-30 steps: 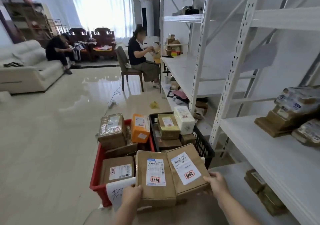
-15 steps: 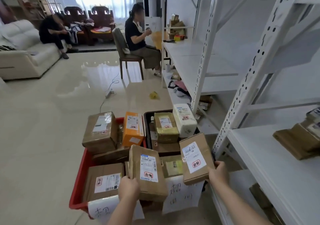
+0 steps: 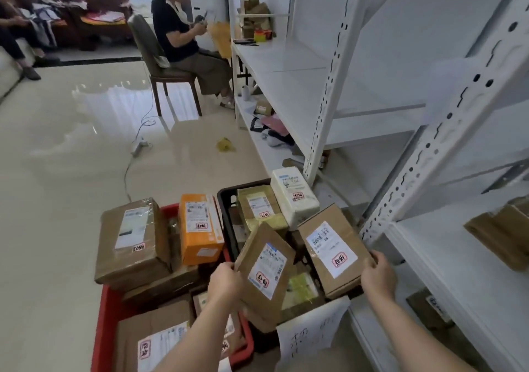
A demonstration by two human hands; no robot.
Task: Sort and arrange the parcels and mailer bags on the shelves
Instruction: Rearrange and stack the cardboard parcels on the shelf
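Observation:
My left hand point(image 3: 224, 284) grips the left edge of a flat brown parcel point(image 3: 264, 274) with a white label and a red stamp. My right hand point(image 3: 378, 277) holds a second brown parcel point(image 3: 333, 250) by its right edge, tilted up. Both parcels hang above a black crate point(image 3: 227, 200) full of parcels, among them a white one point(image 3: 294, 194) and a yellowish one point(image 3: 259, 207). Left of it, a red crate point(image 3: 107, 311) carries a large taped brown box point(image 3: 133, 240) and an orange box point(image 3: 200, 227). White metal shelves point(image 3: 458, 271) stand at my right.
Brown parcels point(image 3: 503, 231) lie on the right shelf, and another sits on the level below point(image 3: 429, 310). A paper sign point(image 3: 310, 334) hangs on the black crate's front. A person sits on a chair point(image 3: 148, 53) by the far shelf. A cable and power strip point(image 3: 138, 145) lie on the floor.
The two parcels I hold have been lifted apart and tilted, the right one moving toward the shelf. My view has dropped and shifted closer to the crates.

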